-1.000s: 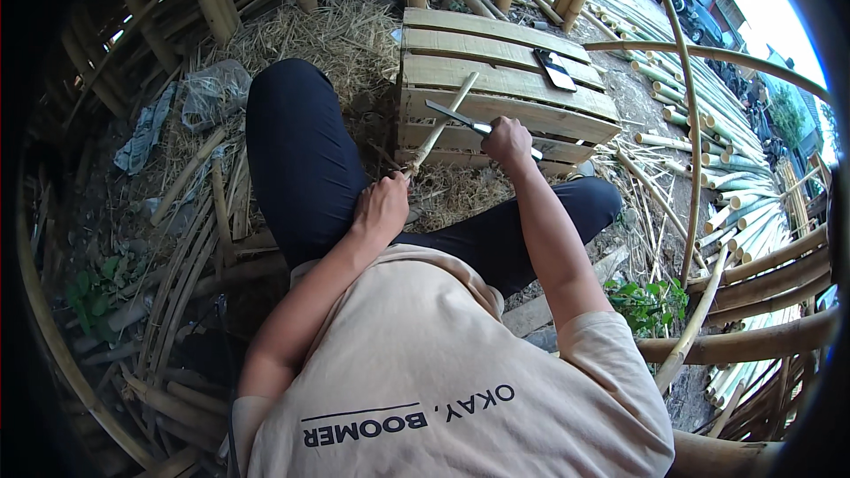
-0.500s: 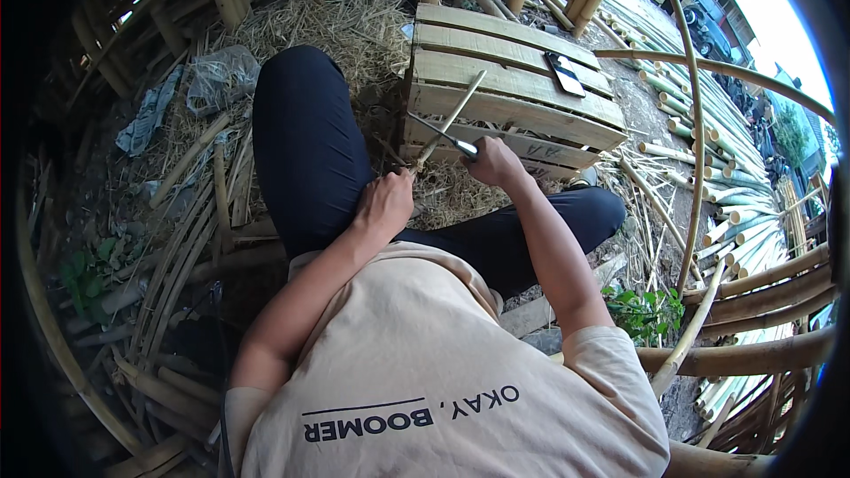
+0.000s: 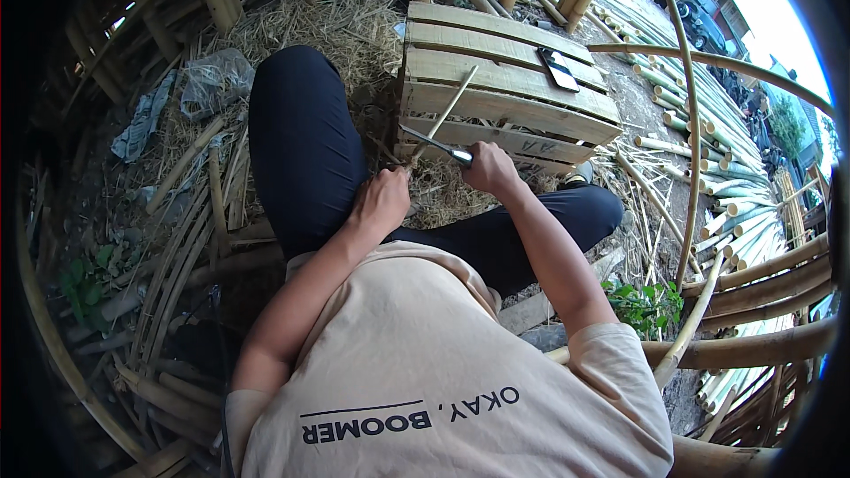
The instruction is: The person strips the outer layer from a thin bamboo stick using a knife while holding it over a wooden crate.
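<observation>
My left hand [image 3: 382,202] is closed around the near end of a thin pale bamboo strip [image 3: 453,104], close by my left knee. The strip slants up and to the right, its far end in front of a wooden slatted crate [image 3: 496,80]. In my right hand [image 3: 492,168] is the handle of a knife [image 3: 436,145]. The blade points left and crosses the strip a little above my left hand; whether it cuts in cannot be made out. My left fingers hide the strip's lower end.
On the crate's top lies a phone [image 3: 560,69]. Dry shavings [image 3: 341,22] cover the ground ahead, with a clear plastic bag [image 3: 217,84] at the left. Cut bamboo poles [image 3: 735,168] are stacked at the right, behind a bent bamboo rail [image 3: 691,124].
My right hand and the knife have moved slightly left and down, so the blade sits lower along the strip. My left hand keeps its hold. The whole view has shifted a little.
</observation>
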### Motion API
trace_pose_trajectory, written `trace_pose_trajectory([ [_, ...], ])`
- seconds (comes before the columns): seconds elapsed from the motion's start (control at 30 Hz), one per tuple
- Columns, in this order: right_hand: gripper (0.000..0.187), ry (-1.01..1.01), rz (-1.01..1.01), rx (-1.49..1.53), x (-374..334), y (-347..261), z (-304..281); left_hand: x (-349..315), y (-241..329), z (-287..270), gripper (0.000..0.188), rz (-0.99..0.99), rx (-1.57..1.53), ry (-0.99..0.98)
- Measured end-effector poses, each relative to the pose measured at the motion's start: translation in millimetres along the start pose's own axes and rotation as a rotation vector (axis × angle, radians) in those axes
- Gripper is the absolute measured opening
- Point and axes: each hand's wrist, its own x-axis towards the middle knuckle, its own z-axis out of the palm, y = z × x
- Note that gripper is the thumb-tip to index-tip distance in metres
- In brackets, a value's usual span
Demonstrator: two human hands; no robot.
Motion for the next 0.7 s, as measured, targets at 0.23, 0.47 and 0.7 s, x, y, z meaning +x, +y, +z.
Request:
trace_pose_trajectory([
  [0.23, 0.024, 0.2, 0.277, -0.064, 28, 59, 2, 0, 0, 2, 0.029, 0.004, -0.005, -0.002],
  [0.47, 0.036, 0.084, 0.115, 0.061, 19, 49, -4, -1, 0, 2, 0.027, -0.021, 0.027, -0.011],
  [0.7, 0.024, -0.049, 0.014, -0.007, 9, 17, -1, -2, -1, 1, 0.027, 0.008, 0.012, 0.004],
])
